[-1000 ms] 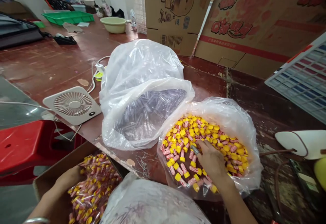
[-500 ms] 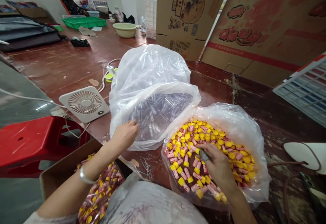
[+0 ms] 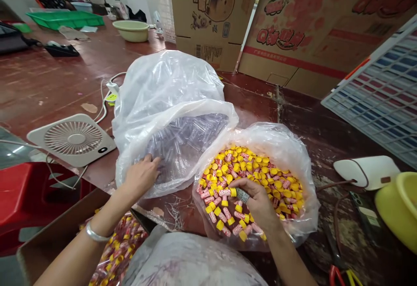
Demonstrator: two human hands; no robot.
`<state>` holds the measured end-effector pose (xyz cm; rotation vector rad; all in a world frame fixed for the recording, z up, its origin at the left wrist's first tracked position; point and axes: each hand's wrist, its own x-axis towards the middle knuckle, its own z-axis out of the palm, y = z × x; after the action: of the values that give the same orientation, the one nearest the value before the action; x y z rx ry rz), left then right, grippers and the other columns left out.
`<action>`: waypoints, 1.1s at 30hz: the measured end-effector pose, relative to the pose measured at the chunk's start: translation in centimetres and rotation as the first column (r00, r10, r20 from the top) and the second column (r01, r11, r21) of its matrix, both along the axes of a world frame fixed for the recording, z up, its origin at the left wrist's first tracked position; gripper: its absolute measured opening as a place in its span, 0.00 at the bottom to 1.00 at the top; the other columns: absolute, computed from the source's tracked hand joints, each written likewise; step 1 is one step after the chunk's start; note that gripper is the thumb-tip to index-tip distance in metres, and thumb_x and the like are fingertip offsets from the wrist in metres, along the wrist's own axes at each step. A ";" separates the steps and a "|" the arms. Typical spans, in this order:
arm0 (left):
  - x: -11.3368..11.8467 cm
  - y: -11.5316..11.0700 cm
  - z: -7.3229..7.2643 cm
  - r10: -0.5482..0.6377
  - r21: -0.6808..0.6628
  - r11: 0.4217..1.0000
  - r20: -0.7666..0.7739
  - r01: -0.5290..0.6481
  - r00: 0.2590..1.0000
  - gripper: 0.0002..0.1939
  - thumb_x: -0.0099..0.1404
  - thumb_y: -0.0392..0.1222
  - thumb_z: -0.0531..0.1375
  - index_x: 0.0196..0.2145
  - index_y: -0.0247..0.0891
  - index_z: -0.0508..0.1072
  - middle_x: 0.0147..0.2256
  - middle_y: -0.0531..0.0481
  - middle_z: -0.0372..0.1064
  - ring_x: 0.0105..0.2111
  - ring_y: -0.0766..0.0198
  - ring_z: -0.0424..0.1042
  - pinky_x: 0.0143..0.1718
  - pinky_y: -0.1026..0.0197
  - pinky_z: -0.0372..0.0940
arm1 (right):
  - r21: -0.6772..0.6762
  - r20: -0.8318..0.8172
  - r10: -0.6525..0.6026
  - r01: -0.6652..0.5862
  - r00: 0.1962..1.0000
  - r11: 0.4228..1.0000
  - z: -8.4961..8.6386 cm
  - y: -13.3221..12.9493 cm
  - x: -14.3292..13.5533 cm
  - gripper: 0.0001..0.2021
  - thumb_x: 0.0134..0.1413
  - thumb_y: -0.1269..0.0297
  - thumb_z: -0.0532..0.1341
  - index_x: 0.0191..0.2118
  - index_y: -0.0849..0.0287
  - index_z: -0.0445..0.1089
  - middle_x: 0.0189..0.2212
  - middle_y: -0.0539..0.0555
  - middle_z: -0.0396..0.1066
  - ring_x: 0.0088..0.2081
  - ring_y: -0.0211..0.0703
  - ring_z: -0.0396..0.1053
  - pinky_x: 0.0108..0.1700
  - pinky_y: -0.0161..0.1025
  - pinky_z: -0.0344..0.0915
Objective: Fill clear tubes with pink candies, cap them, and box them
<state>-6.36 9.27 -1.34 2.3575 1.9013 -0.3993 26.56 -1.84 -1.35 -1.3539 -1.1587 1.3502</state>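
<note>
From left hand, I have passage into tube bag at 2 o'clock, below raised rim; fan blocks 10, stool 9, carton wall 8; from right hand, film wall blocks 2.

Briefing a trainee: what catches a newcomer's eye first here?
Probably the yellow-capped pink tubes in the smaller plastic bag, right hand over them. Left of it, the larger plastic bag holds clear tubes, left hand in its mouth. A red plastic stool sits at far left.
</note>
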 end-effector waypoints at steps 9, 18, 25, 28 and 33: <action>3.9 -3.4 1.3 -0.110 0.050 0.994 0.613 0.100 0.782 0.15 0.71 0.46 0.53 0.43 0.39 0.77 0.40 0.44 0.75 0.39 0.56 0.75 0.41 0.57 0.67 | 0.510 0.803 -0.274 -0.373 0.529 0.775 -0.6 -0.7 0.0 0.35 0.53 0.85 0.51 0.62 0.47 0.66 0.57 0.58 0.67 0.59 0.50 0.64 0.61 0.53 0.65; 9.7 -7.4 3.4 0.623 -0.522 0.724 0.775 0.452 -0.104 0.20 0.53 0.46 0.72 0.42 0.35 0.79 0.33 0.47 0.79 0.32 0.61 0.77 0.36 0.61 0.70 | 0.542 0.840 -0.377 -0.628 0.390 0.558 2.6 -1.7 -1.2 0.29 0.63 0.75 0.56 0.65 0.40 0.60 0.52 0.58 0.67 0.57 0.48 0.64 0.61 0.58 0.64; 9.8 -7.7 4.1 0.598 -0.475 0.740 0.789 0.476 -0.142 0.10 0.57 0.42 0.70 0.38 0.37 0.82 0.29 0.49 0.79 0.29 0.63 0.76 0.34 0.62 0.71 | 0.518 0.854 -0.376 -0.666 0.361 0.537 2.9 -1.7 -1.0 0.28 0.64 0.75 0.55 0.65 0.43 0.62 0.53 0.60 0.67 0.57 0.52 0.64 0.61 0.64 0.61; 10.0 -7.8 4.1 0.564 -0.454 0.766 0.814 0.455 -0.138 0.08 0.59 0.41 0.69 0.37 0.38 0.82 0.29 0.50 0.78 0.28 0.64 0.75 0.34 0.62 0.71 | 0.499 0.865 -0.365 -0.662 0.344 0.559 2.9 -1.8 -1.1 0.28 0.63 0.75 0.56 0.64 0.41 0.62 0.54 0.59 0.67 0.58 0.51 0.64 0.62 0.64 0.60; 10.3 -7.4 3.7 0.469 -0.416 0.817 0.882 0.400 -0.040 0.10 0.59 0.44 0.69 0.37 0.37 0.82 0.33 0.47 0.79 0.32 0.61 0.76 0.37 0.61 0.70 | 0.517 0.856 -0.357 -0.628 0.374 0.581 3.0 -2.2 -0.1 0.28 0.63 0.75 0.57 0.64 0.42 0.63 0.51 0.56 0.71 0.56 0.49 0.67 0.63 0.60 0.61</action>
<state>3.96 1.91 2.31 1.2084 0.7506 0.6384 26.44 -4.01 1.62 -1.2002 -2.3600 -0.2378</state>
